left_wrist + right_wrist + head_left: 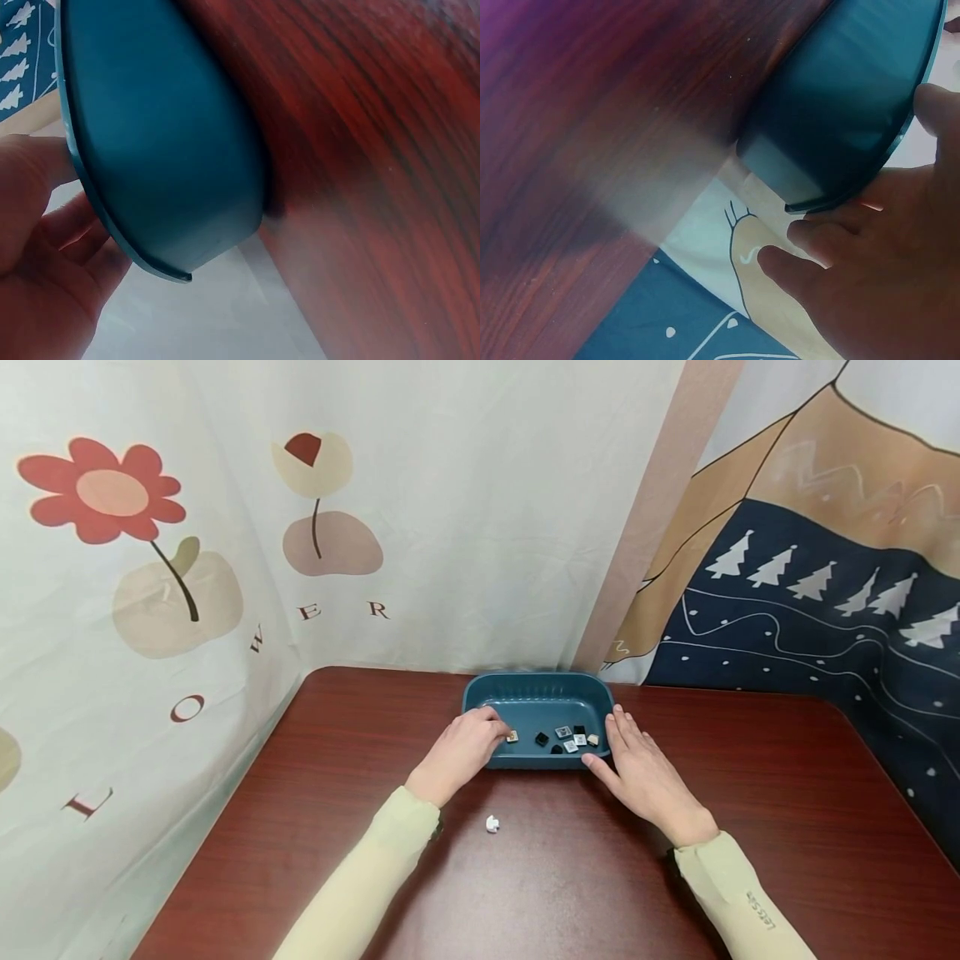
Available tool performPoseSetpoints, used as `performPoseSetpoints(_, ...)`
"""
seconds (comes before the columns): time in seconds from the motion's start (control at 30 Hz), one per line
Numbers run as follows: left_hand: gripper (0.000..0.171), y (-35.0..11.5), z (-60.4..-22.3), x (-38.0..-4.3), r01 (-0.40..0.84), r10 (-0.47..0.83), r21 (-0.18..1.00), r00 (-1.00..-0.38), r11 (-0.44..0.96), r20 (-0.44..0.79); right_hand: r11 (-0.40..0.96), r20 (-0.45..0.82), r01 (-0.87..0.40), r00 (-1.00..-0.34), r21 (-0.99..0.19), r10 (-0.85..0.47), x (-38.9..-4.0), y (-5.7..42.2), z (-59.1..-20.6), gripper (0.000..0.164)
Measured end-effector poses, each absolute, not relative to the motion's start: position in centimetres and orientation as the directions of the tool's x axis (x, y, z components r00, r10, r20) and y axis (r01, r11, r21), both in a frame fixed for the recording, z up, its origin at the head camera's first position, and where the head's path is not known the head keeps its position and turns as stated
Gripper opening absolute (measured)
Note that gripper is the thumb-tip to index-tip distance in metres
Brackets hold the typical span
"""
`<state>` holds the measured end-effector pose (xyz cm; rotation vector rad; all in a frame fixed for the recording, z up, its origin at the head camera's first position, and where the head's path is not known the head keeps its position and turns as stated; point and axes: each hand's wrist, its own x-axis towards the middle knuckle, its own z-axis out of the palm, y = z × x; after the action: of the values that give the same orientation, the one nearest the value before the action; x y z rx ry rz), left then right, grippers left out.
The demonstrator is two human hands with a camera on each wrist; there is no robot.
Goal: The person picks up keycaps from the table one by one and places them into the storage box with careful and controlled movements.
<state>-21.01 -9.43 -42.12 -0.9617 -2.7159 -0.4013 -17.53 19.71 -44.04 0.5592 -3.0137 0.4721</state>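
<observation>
A blue-green oblong tray (540, 762) stands near the table's back edge, with several small black, white and grey keycap-like pieces (563, 732) on its floor. Over its left front rim reaches my left hand (467, 745), fingers bent down inside. A small whitish square piece with a yellowish mark (512, 737) is right at those fingertips; I cannot tell whether they pinch it. In the left wrist view the rim hides the fingertips. My right hand (641, 768) rests at the tray's right end, fingers extended along the outer side and thumb at the front rim.
A small white piece (492, 824) lies on the dark red-brown table (375, 718), in front of the tray. Behind the table hang a pale flower-print curtain (465, 527) and a mountain-and-tree print cloth (810, 610).
</observation>
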Motion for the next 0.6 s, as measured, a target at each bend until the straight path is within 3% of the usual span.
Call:
performPoseSetpoints(0.27, 0.02, -9.43, -42.22, -21.0, 0.625, 0.574, 0.104, -0.761, 0.773, 0.304, 0.89, 0.091, -0.353, -0.935, -0.289, -0.341, -17.49, 19.64, -43.9, 0.091)
performPoseSetpoints(0.6, 0.019, -9.93, -42.3, -20.32, 0.656, 0.591, 0.018, -0.691, 0.754, 0.417, 0.893, 0.103, -0.355, -0.935, -0.279, -0.339, -17.39, 19.59, -43.95, 0.09)
